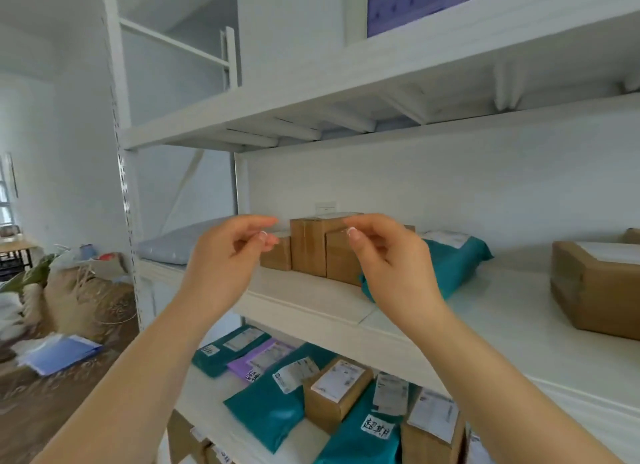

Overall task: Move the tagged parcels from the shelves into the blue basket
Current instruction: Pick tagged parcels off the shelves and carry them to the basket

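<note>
Both my hands are raised in front of the middle shelf [311, 302]. My left hand [228, 256] and my right hand [391, 256] have curled fingers, apart, and hold nothing. Behind them stand brown cardboard boxes [308, 245] and a teal mailer bag [450, 266]. On the lower shelf lie teal bags with handwritten white tags [377, 427], a purple bag with a tag [259, 359], another teal bag [221, 351] and labelled small boxes [336, 391]. No blue basket is in view.
A large brown box [595, 287] sits at the right of the middle shelf, a grey mailer [173, 244] at its left. The white upright post [124, 193] borders the rack. Sacks and blue folders [65, 354] lie on the floor at left.
</note>
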